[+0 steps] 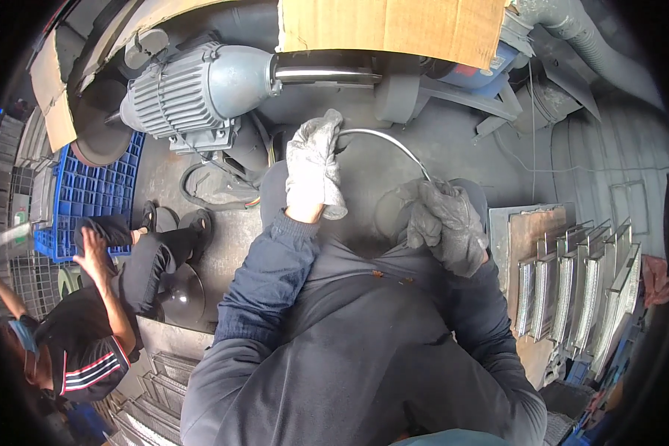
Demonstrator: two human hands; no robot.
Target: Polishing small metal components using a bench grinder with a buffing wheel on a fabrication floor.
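Observation:
A thin, shiny, curved metal rod or strip (391, 140) arches between my hands above my lap. My left hand (314, 165), in a pale grey work glove, is closed around its left end. At the other end, lower and to the right, my right hand (450, 227) in a dark, dirty glove is closed on it. The gloves hide both ends, so I cannot tell its full shape. Just beyond my hands, the polished shaft (327, 75) of a grey finned motor (182, 93) runs across, apart from the metal piece.
Cardboard (390, 28) overhangs the machine. A round wheel (100, 123) sits at the motor's left end, near a blue plastic crate (97, 189). Several metal racks (580, 290) stand on my right. A co-worker (89, 327) sits on my left. A cable (201, 195) lies on the floor.

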